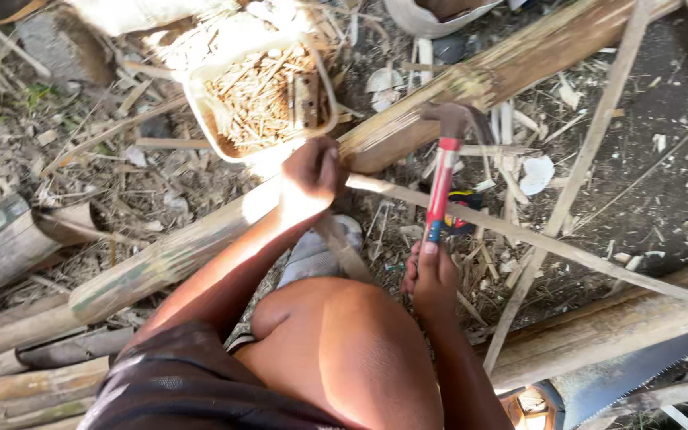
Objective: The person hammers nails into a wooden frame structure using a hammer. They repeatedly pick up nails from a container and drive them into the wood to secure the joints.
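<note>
My right hand (431, 275) grips the lower end of a red-handled claw hammer (443, 179), whose dark head (457, 119) is raised over a long bamboo pole (455, 95) that lies diagonally across the ground. My left hand (312, 171) is closed on the pole where a thin bamboo slat (535, 243) meets it; whether it pinches something small there is hidden. My bare knee (336, 334) is bent below both hands.
A white plastic tub (260, 95) full of short bamboo pegs sits just beyond the pole. More bamboo poles (9, 247) lie at left and lower right. A hand saw blade (639, 374) rests at the bottom right. Shavings and slats litter the dirt.
</note>
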